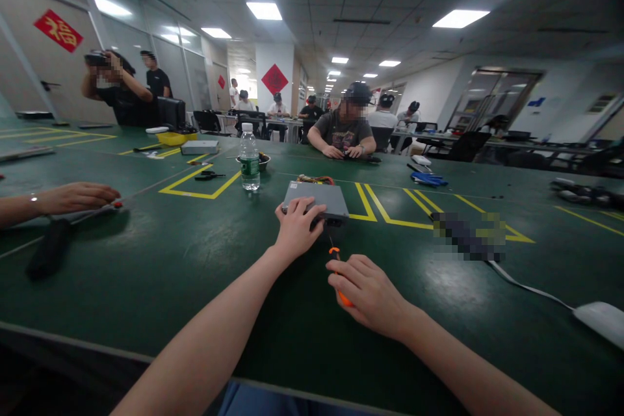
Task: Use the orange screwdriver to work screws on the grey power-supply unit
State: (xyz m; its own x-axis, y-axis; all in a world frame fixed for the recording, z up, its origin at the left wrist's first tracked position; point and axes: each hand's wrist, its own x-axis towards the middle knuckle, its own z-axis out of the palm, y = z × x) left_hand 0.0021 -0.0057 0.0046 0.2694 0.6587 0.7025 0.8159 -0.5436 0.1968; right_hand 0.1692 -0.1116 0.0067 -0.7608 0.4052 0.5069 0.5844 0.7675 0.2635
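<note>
I am gripping the grey box with my left hand, my right hand clenching an orange screwdriver on the desk.

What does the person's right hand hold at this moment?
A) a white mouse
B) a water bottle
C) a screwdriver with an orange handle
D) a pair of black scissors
C: the right hand is closed around the orange-handled screwdriver, whose tip points toward the grey metal box under the left hand.

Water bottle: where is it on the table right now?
In the head view the water bottle stands upright left of centre, beyond the left hand, left of the grey box and beside a small bowl.
</note>
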